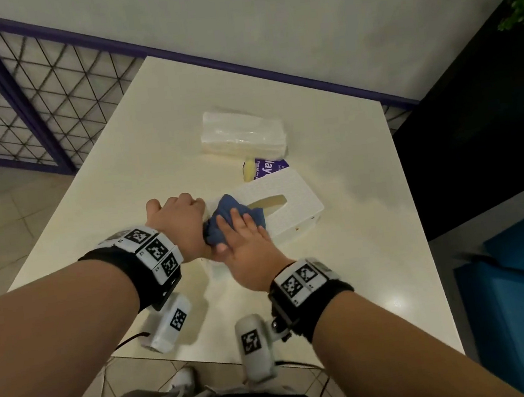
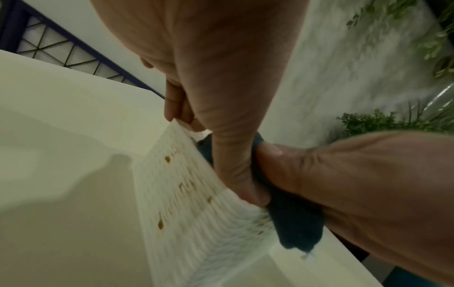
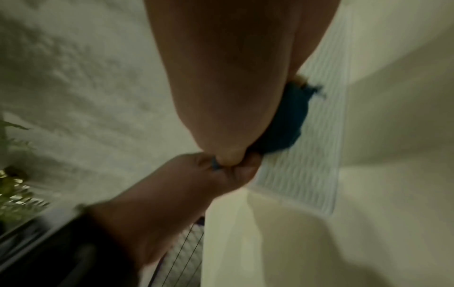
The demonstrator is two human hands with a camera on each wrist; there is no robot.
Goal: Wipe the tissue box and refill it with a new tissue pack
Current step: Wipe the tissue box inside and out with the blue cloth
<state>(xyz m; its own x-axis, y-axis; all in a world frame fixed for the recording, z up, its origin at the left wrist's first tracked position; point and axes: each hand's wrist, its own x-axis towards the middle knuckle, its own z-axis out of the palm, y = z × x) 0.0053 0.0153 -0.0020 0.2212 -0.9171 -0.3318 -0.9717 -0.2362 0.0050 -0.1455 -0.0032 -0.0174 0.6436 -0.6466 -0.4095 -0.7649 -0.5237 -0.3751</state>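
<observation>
We are mid-wipe, early in the task. Our right hand (image 1: 243,246) presses a bunched blue cloth (image 1: 233,216) onto the top of the white tissue box (image 1: 288,210), fingers laid fairly straight over the cloth, thumb under its near edge, so more pressing than gripping. Our left hand (image 1: 180,225) steadies the box at its left end, fingers curled over that edge, grasping it. The box sits on the cream table (image 1: 123,197), near the middle, slot facing up and looking empty. The new tissue pack (image 1: 243,135) lies still wrapped just beyond the box, untouched; a small purple-and-yellow packet (image 1: 265,167) sits between the two. We judge that wiping is unfinished and the whole refill is left. The left wrist view shows what the head view barely catches: brown spots (image 2: 167,159) and streaks on the box's ribbed side face, still there, so that face needs a pass. It also shows fingertips (image 2: 172,114) pinching the box corner. The right wrist view is blurred; it only gives the cloth (image 3: 287,120) squashed under the palm against the ribbed surface, no stains visible there. Only the head view shows the pack and slot.
</observation>
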